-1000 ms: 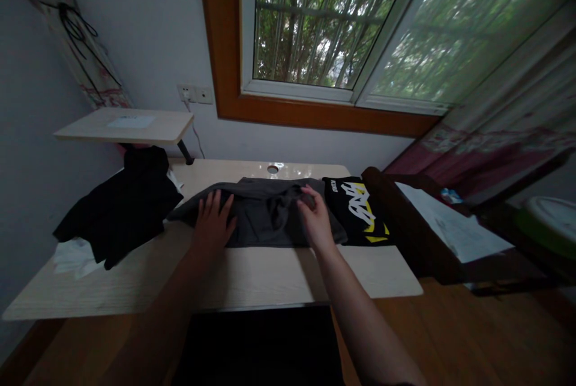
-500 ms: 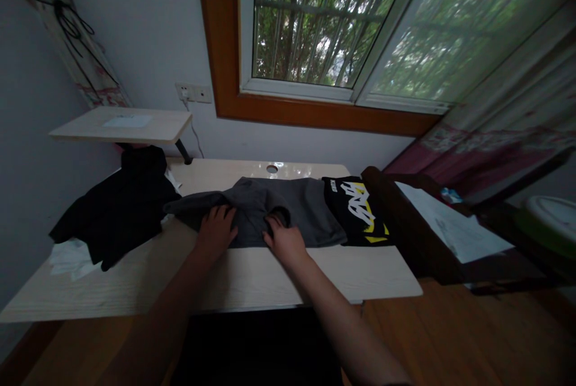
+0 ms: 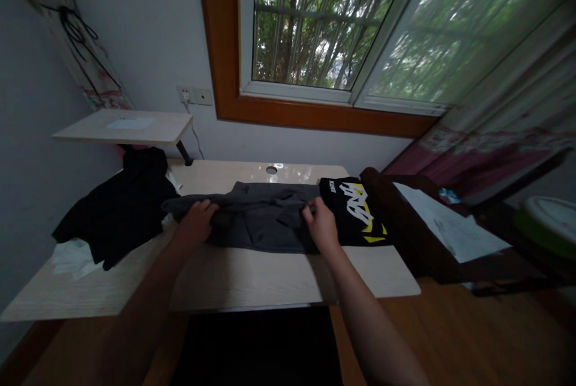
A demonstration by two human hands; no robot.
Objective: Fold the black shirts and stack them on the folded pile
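A dark grey garment lies across the table in front of me, its cloth creased and partly folded over. My left hand is closed on its left part, fingertips hidden against the cloth. At the right end, my right hand pinches the grey fabric between thumb and fingers. Just right of that hand lies a folded black garment with white lettering and yellow marks, beside or partly under the grey one. Whether the grey garment is a shirt or trousers I cannot tell.
A heap of black clothing with white cloth under it covers the left of the pale wooden table. A raised shelf stands behind it. Beyond the right edge is dark brown furniture bearing a white sheet.
My hands have moved apart, left hand leftward and right hand rightward. The grey cloth is now folded over lengthwise and drawn out between them; its dark opening no longer shows.
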